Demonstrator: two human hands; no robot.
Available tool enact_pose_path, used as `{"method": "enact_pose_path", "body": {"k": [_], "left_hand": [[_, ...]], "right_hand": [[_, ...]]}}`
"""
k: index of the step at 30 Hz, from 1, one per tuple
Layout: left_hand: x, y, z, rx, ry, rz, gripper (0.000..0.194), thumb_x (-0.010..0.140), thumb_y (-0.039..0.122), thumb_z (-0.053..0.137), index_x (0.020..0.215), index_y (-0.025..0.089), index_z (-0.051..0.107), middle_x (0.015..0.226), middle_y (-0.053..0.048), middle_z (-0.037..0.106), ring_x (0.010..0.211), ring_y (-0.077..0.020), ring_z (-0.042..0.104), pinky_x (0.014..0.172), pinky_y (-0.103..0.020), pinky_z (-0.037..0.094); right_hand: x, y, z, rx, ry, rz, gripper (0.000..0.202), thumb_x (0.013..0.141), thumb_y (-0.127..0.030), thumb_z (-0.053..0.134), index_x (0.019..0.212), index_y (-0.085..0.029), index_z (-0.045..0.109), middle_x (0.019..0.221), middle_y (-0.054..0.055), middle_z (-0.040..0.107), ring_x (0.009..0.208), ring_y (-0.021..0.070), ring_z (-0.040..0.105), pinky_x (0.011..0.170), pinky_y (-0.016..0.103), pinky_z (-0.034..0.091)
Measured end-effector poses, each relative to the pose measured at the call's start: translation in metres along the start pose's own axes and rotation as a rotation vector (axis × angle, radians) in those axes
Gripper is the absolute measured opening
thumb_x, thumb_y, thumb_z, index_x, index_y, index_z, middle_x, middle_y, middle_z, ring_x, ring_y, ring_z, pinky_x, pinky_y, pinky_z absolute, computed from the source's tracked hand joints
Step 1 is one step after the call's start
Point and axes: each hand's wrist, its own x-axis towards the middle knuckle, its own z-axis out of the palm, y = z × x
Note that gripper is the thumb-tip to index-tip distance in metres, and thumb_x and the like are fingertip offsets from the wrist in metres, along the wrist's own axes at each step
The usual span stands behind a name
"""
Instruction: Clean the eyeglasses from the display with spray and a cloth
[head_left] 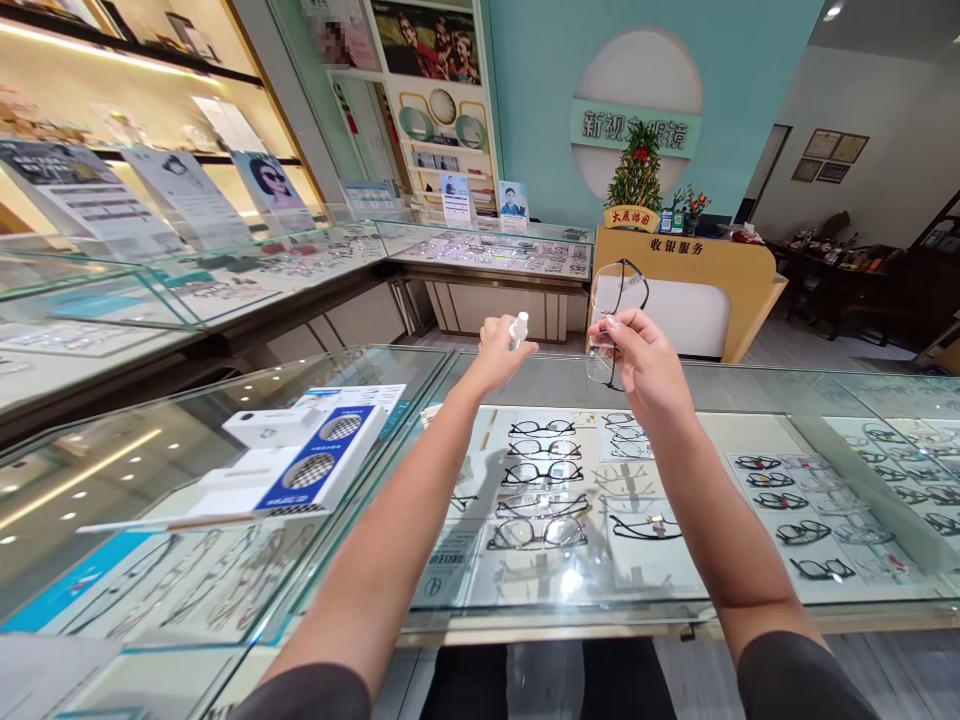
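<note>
Both my arms reach out over a glass display counter. My left hand is closed around a small white spray bottle, whose top points up and to the right. In my right hand a pair of eyeglasses is pinched near its middle. The frame is dark and thin and is turned on end, one lens above my fingers and one below. A gap separates the bottle from the eyeglasses. Under the glass, between my forearms, lie several dark-framed eyeglasses in a column.
A blue and white box display with checkered discs stands on the counter at left. More glass cases run along the left and back. A yellow and white cashier desk with a small decorated tree stands beyond.
</note>
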Motion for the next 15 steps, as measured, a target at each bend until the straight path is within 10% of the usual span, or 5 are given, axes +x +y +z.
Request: {"method": "enact_pose_path", "body": {"k": [15], "left_hand": [[0.001, -0.049, 0.014, 0.275, -0.314, -0.17, 0.016, 0.077, 0.025, 0.079, 0.085, 0.021, 0.066, 0.106, -0.012, 0.079, 0.104, -0.0333, 0.073, 0.087, -0.036, 0.049]], "right_hand": [[-0.001, -0.001, 0.0, -0.042, -0.029, 0.007, 0.035, 0.08, -0.051, 0.087, 0.079, -0.027, 0.061, 0.092, 0.001, 0.073, 0.087, 0.0168, 0.06, 0.088, 0.035, 0.049]]}}
